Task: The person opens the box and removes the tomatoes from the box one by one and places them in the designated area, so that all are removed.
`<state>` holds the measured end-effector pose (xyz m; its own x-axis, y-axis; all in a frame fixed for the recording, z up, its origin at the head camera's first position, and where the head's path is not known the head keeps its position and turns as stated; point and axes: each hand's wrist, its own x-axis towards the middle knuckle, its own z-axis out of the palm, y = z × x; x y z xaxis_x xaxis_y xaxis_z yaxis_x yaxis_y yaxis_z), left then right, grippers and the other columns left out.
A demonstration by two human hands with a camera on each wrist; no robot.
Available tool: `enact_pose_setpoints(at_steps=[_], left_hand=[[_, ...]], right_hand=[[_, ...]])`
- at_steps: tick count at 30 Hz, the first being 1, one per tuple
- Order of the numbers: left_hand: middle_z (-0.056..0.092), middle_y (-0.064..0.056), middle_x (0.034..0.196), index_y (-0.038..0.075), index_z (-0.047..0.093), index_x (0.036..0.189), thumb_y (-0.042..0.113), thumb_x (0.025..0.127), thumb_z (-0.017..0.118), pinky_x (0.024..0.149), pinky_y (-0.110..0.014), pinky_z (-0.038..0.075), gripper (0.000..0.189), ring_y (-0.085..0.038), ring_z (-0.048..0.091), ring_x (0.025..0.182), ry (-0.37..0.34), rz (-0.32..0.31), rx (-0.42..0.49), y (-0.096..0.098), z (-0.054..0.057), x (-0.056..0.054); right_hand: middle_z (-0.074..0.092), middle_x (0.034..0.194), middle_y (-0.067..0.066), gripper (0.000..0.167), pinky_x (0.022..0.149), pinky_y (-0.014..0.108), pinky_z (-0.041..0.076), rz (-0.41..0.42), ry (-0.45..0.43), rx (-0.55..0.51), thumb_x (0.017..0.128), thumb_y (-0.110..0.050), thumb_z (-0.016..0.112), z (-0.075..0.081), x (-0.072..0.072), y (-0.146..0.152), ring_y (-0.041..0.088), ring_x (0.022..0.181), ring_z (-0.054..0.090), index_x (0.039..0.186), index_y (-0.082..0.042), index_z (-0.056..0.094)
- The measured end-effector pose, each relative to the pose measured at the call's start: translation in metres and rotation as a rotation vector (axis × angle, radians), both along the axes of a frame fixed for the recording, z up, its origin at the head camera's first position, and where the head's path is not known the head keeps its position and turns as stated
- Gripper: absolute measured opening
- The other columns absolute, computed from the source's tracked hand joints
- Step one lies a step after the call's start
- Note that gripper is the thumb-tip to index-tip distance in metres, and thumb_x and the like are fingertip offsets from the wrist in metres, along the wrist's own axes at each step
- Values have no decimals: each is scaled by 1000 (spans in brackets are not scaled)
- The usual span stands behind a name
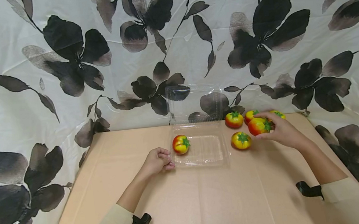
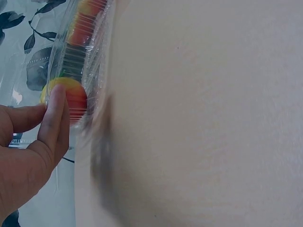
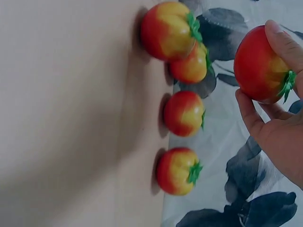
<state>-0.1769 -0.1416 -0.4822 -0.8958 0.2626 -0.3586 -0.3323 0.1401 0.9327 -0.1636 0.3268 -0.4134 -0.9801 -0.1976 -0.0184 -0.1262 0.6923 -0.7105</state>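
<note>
A clear plastic clamshell container (image 1: 202, 163) lies with its lid (image 1: 195, 102) raised at the back. My left hand (image 1: 156, 161) pinches its left rim between thumb and fingers, also plain in the left wrist view. One red-and-yellow tomato (image 1: 181, 144) sits inside at the left, close to that hand. Over to the right, my right hand (image 1: 279, 130) grips another tomato (image 3: 260, 66) by its sides, lifted above the table, its green stem end toward the palm. Several more tomatoes stand on the table around it, such as the tomato (image 1: 240, 141) beside the container.
The tan tabletop (image 1: 203, 205) ends at a back edge just behind the tomatoes. A white cloth (image 1: 193, 62) with dark flowers hangs behind and beside it. Black wrist mounts (image 1: 142, 221) sit at both sleeves.
</note>
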Motion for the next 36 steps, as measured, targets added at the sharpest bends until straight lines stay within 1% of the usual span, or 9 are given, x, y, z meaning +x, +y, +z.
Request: enact_pose_setpoints(at_steps=[3,7,10,15,22,25,28,33,36], left_hand=[[58,-16,92,-20,48,124,-16,98,55,74,-35,68,28,-20,73,74,1,-2,-1,0,0,0],[59,-17,93,-20,48,124,-15,98,55,73,-34,68,27,-20,73,74,10,-6,-3,0,0,0],[60,-20,94,-20,48,123,-15,98,55,73,-35,68,26,-21,74,75,17,-4,-6,0,1,0],[60,-21,94,-19,50,122,-15,98,55,73,-34,68,25,-20,73,74,15,0,-8,0,1,-1],[60,-20,92,-18,50,120,-16,97,55,71,-34,68,24,-22,73,74,7,8,-10,0,1,0],[59,-18,91,-19,49,120,-16,97,55,70,-34,68,24,-22,73,74,4,12,-5,0,1,0],[58,-15,89,-20,49,121,-17,97,55,71,-34,68,25,-21,73,73,3,13,4,0,0,0],[58,-15,90,-20,49,121,-17,97,54,72,-36,69,25,-20,72,72,11,6,7,-1,0,0],[58,-15,89,-19,49,121,-16,98,55,73,-37,69,25,-19,72,72,12,1,0,-1,1,1]], right_hand=[[40,152,23,74,113,72,41,-13,0,14,87,-28,85,-1,-1,5,48,133,42,148,-9,47],[38,155,25,76,115,74,37,-37,-26,37,88,-32,84,-5,-2,10,50,135,40,149,-8,46],[37,156,27,77,115,76,34,-47,-51,66,88,-35,83,-10,-4,14,52,135,40,150,-8,46],[39,155,29,79,115,79,31,-38,-71,111,87,-36,84,-20,-9,21,53,137,38,150,-7,48],[44,150,31,77,112,77,36,-6,-49,201,85,-32,87,-30,-13,25,51,131,43,147,-5,51],[44,148,32,75,110,77,38,-11,-49,211,85,-28,87,-35,-15,26,51,128,44,146,-5,52],[46,145,32,74,109,76,39,-16,-41,211,85,-29,87,-43,-17,27,50,126,46,146,-4,53],[44,147,33,73,111,76,38,-45,-56,203,86,-29,85,-54,-18,26,51,129,44,146,-4,52],[45,145,35,72,111,76,39,-53,-60,201,86,-28,85,-58,-17,26,52,127,44,145,-3,52]])
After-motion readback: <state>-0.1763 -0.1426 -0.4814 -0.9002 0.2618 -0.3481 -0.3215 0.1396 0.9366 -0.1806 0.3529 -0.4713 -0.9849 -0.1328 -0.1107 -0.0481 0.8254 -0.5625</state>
